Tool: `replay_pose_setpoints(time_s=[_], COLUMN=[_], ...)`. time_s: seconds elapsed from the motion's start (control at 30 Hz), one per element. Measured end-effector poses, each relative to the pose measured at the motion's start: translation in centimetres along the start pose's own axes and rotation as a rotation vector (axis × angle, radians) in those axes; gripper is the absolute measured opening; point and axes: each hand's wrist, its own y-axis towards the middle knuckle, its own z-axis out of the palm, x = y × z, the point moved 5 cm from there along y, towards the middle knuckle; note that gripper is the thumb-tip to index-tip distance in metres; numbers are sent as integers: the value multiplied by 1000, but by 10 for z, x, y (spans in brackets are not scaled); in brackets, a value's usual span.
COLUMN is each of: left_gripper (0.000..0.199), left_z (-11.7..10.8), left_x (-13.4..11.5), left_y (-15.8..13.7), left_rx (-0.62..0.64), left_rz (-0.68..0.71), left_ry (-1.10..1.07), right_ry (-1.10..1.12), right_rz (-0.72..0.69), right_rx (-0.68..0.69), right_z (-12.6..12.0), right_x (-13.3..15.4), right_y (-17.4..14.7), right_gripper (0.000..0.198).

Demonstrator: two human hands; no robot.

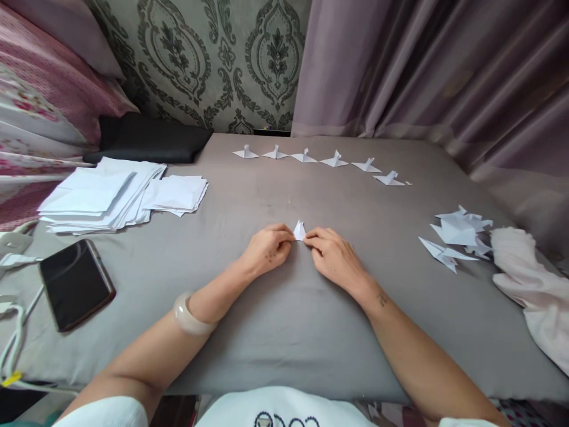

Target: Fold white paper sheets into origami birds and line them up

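Observation:
A small folded white paper figure [299, 230] with pointed tips stands upright at the middle of the grey-covered table [293, 332]. My left hand [269, 249] pinches its left lower edge between thumb and fingers. On the other side, my right hand [331, 254] has its fingertips closed on the right lower edge. The fingers hide parts of both sides of the paper. Farther back, several folded paper birds [305, 156] sit in a curved row.
Stacks of white paper [100, 198] and smaller sheets [178, 194] lie at left, near a phone [76, 284] and white cables [18, 338]. More folded paper pieces [460, 228] are piled at right beside a pale cloth [528, 279]. A black folded item [151, 139] lies back left.

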Motion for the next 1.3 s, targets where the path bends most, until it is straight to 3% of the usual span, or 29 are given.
replay_pose_setpoints(time_s=[0.13, 0.27, 0.5, 0.67, 0.8, 0.97, 1.07, 1.3], left_gripper=[28, 26, 17, 15, 14, 19, 19, 17], left_z=[-7, -7, -6, -1, 6, 12, 12, 11], left_x=[13, 14, 11, 9, 5, 2, 2, 9], left_y=[4, 4, 4, 5, 4, 1, 2, 7], left_rx=[-118, -128, -106, -81, -41, -29, -35, 4], left_rz=[-226, -307, -188, -33, 96, 205, 197, 34], left_ry=[-208, -321, -308, -275, -150, 3, 23, -100], right_ry=[246, 369, 324, 212, 162, 171, 173, 218], right_rz=[184, 205, 160, 105, 111, 150, 113, 158], right_rx=[-178, -240, -180, -135, -126, -118, -90, -70], right_z=[4, 10, 13, 7, 4, 6, 8, 13], right_x=[-20, -27, -21, -9, -7, -10, -8, -15], right_y=[6, 8, 6, 2, 3, 4, 3, 5], right_gripper=[26, 27, 29, 16, 5, 13, 12, 13])
